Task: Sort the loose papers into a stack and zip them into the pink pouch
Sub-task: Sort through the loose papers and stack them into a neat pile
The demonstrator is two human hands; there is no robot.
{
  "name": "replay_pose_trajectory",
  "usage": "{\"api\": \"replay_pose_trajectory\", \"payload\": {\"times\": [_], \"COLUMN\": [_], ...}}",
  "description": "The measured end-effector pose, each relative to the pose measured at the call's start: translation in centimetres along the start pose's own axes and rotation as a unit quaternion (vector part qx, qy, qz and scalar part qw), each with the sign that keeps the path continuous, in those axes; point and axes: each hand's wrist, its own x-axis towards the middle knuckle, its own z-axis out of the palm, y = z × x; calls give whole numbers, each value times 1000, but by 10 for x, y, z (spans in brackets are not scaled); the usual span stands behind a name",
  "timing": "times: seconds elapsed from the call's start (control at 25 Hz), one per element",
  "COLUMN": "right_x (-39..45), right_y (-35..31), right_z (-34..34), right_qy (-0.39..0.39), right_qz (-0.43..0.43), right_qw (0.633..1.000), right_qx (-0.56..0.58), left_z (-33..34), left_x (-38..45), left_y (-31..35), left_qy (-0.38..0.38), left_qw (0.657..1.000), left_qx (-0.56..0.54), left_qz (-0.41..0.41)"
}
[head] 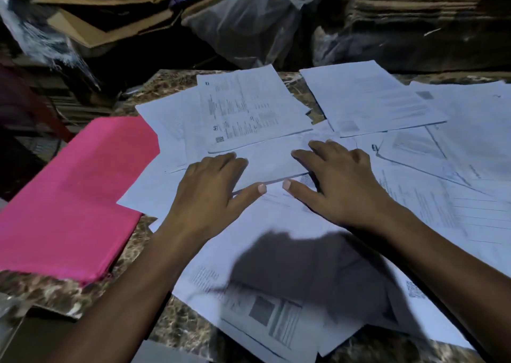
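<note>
Both forearms reached in from 6 o'clock; left hand (210,194) and right hand (340,188) lay flat, fingers spread, on loose white printed sheets (276,238). Thin, floppy, probably slippery; gather by edges. Flat pink fabric pouch (74,196) lay at 9 o'clock.

A brown, marble-patterned tabletop (177,326) is seen in dim light, with a dark shadow cast across its near part. Behind its far edge, flattened cardboard sheets (110,28) are piled at the upper left, and a further stack of corrugated cardboard (409,0) is set at the upper right. Between the two piles, a crumpled clear plastic bag (249,22) is wedged. At the far left, more wrinkled plastic wrap (41,42) is seen, blurred. The room beyond is left in darkness.
</note>
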Motion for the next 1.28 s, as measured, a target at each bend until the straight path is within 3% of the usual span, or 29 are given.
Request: {"api": "replay_pose_trajectory", "payload": {"times": [0.36, 0.52, 0.76, 0.84, 0.92, 1.0, 1.04, 1.08, 1.2, 1.28], "right_x": [9, 9, -1, -5, -15, -36, -48, -60, -81, -92], "right_y": [-25, -35, -13, -16, -20, -17, -13, -7, 13, 21], "right_z": [2, -5, -26, -39, -55, -65, -64, -61, -55, -63], "right_qy": [-7, 95, 210, 274, 310, 261, 215, 170, 103, 87], "right_qz": [86, 111, 21, 23, 6, -12, -18, -28, -28, -18], "right_qw": [996, 983, 971, 950, 927, 935, 947, 961, 980, 977], "right_qx": [34, 115, 110, 151, 212, 241, 237, 217, 165, 192], "left_z": [-1, 0, -9, -19, -31, -43, -44, -43, -22, -9], "left_x": [2, 1, -5, -7, -9, -7, -4, 0, 8, 9], "left_y": [6, 5, 5, 1, -3, -10, -16, -22, -35, -33], "left_qy": [65, 97, 202, 242, 287, 307, 301, 281, 174, 70], "left_qw": [996, 989, 974, 960, 901, 778, 744, 750, 896, 946], "left_qx": [-49, -72, -81, -136, -322, -536, -579, -575, -380, -305], "left_qz": [47, 89, 67, 31, -37, -114, -145, -168, -153, -84]}}
